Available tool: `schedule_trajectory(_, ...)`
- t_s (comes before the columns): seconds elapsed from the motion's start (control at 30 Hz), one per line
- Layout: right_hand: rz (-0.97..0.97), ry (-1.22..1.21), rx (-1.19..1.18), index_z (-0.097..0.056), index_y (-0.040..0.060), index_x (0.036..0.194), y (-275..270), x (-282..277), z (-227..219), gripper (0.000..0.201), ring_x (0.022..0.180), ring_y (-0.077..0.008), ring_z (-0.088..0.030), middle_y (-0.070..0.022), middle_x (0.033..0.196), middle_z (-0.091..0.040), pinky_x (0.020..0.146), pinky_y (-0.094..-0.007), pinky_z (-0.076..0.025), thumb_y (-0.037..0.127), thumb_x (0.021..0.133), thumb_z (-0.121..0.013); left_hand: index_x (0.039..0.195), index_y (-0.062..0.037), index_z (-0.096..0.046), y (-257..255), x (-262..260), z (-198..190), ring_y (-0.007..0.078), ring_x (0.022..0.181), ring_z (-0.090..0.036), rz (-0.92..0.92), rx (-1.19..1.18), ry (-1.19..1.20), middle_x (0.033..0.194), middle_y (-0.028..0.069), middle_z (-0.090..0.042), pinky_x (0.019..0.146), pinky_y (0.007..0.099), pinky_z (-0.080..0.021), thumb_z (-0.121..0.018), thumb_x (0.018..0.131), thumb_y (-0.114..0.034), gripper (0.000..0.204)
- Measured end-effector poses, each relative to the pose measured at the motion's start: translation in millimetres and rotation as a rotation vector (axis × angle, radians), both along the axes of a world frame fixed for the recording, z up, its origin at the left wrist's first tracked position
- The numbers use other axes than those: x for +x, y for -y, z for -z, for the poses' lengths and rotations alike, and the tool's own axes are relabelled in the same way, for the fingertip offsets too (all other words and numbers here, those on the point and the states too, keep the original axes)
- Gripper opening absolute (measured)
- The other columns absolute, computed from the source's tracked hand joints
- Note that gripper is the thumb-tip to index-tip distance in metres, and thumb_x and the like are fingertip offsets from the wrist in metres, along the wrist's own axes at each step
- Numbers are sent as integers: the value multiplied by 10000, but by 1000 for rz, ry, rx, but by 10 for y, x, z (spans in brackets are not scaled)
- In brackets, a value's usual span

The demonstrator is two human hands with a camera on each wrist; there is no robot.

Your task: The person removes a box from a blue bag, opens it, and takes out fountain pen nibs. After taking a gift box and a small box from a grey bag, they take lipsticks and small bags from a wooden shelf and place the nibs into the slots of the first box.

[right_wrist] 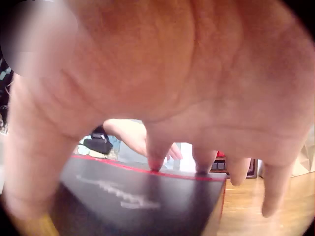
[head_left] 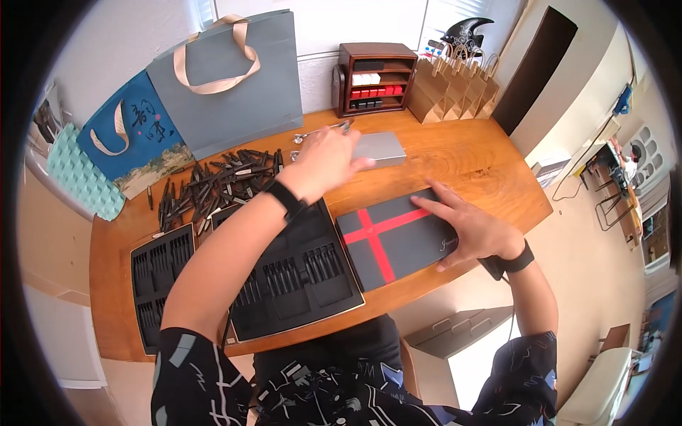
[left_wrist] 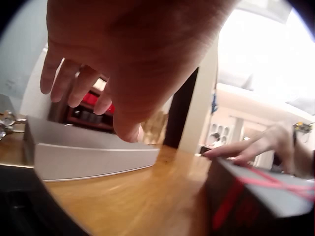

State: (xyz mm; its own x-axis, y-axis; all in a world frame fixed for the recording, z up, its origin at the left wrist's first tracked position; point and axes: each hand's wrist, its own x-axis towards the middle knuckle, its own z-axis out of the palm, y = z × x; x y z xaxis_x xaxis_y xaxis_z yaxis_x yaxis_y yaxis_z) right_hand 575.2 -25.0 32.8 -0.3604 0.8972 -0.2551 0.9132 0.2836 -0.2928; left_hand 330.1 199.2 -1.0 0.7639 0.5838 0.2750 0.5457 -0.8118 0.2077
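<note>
My left hand (head_left: 323,162) is stretched over a flat silver-grey box (head_left: 383,148) at the back of the table. In the left wrist view its fingers hang loosely above the box, the thumb (left_wrist: 129,132) close over the top edge. My right hand (head_left: 483,224) lies spread across the right end of a dark gift box (head_left: 405,250) printed with a red ribbon cross. Fingertips (right_wrist: 156,164) rest at the far edge of its lid, and the thumb (right_wrist: 29,196) reaches down beside the near edge.
Open black trays (head_left: 295,302) with dark pen-like sticks stand at the front left, a pile of similar sticks (head_left: 213,184) behind them. Gift bags (head_left: 234,85) line the back left. A small wooden shelf (head_left: 376,74) and brown paper bags (head_left: 451,89) stand at the back.
</note>
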Motion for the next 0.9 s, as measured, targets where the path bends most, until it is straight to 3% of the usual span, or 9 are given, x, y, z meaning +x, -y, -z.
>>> schedule_trajectory(0.07, 156, -209, 100, -293, 190, 1684, 99, 58, 135, 1265, 1482, -441, -436, -282, 1689, -287, 1219, -475, -392, 417, 659, -1000, 1345, 5, -650, 496, -140, -344, 435, 1100, -714, 19, -238, -27, 1082, 307, -733, 976, 494, -563, -704, 874, -708, 857)
schedule_trajectory(0.1, 159, -208, 99, -293, 190, 1684, 169, 48, 132, 1265, 1482, -441, -436, -282, 1689, -287, 1219, -475, -392, 417, 659, -1000, 1411, 12, -613, 743, -243, -466, 455, 1145, -695, 15, -373, -98, 1126, 344, -711, 1004, 506, -537, -686, 842, -780, 978)
schedule_trajectory(0.17, 689, -629, -166, -291, 128, 1684, 272, 33, 66, 1169, 1390, -345, -540, -283, 1646, -380, 1141, -411, -455, 456, 773, -945, 1562, 7, -454, 1131, -470, -535, 523, 1232, -613, 160, -262, -257, 1302, 402, -604, 1102, 520, -448, -692, 793, -845, 1172)
schedule_trajectory(0.2, 736, -672, -38, -322, 40, 1659, 273, 120, 232, 1079, 1259, -237, -591, -226, 1511, -547, 1006, -333, -503, 500, 860, -881, 1596, -3, -397, 1218, -548, -439, 546, 1240, -591, 201, -207, -280, 1348, 432, -545, 1109, 529, -429, -715, 773, -840, 1216)
schedule_trajectory(0.23, 729, -662, -36, -322, 40, 1659, 257, 145, 212, 1079, 1259, -237, -591, -226, 1511, -547, 1006, -333, -503, 500, 860, -881, 1631, -13, -340, 1265, -599, -301, 569, 1248, -568, 241, -154, -302, 1394, 461, -486, 1117, 539, -409, -738, 754, -836, 1267)
schedule_trajectory(0.3, 985, -925, -308, -386, -6, 1615, 252, 164, 152, 999, 1142, -187, -606, -126, 1343, -641, 915, -308, -504, 501, 893, -855, 1658, -20, -275, 1280, -594, -169, 561, 1217, -565, 245, -131, -282, 1375, 459, -472, 1116, 554, -399, -798, 743, -754, 1284)
schedule_trajectory(0.33, 1004, -935, -331, -500, 14, 1540, 238, 134, 121, 830, 1064, -156, -597, -40, 1195, -655, 899, -289, -485, 468, 929, -831, 1661, -23, -263, 1266, -561, -237, 539, 1192, -574, 243, -245, -298, 1339, 429, -498, 1106, 547, -413, -825, 728, -687, 1276)
schedule_trajectory(0.53, 1084, -982, -433, -649, 50, 1341, 210, 196, 229, 546, 1080, -161, -623, -30, 1174, -679, 987, -334, -496, 400, 956, -816, 1657, -24, -268, 1301, -482, -304, 474, 1163, -591, 254, -380, -260, 1225, 342, -547, 1020, 494, -507, -854, 685, -487, 1225)
schedule_trajectory(0.9, 1062, -961, -385, -670, 49, 1294, 158, 303, 82, 525, 1067, -193, -645, -70, 1183, -696, 996, -352, -507, 401, 935, -821, 1614, -51, -343, 1239, -461, -298, 458, 1211, -582, 265, -401, -104, 1249, 307, -533, 1015, 469, -526, -883, 663, -422, 1156)
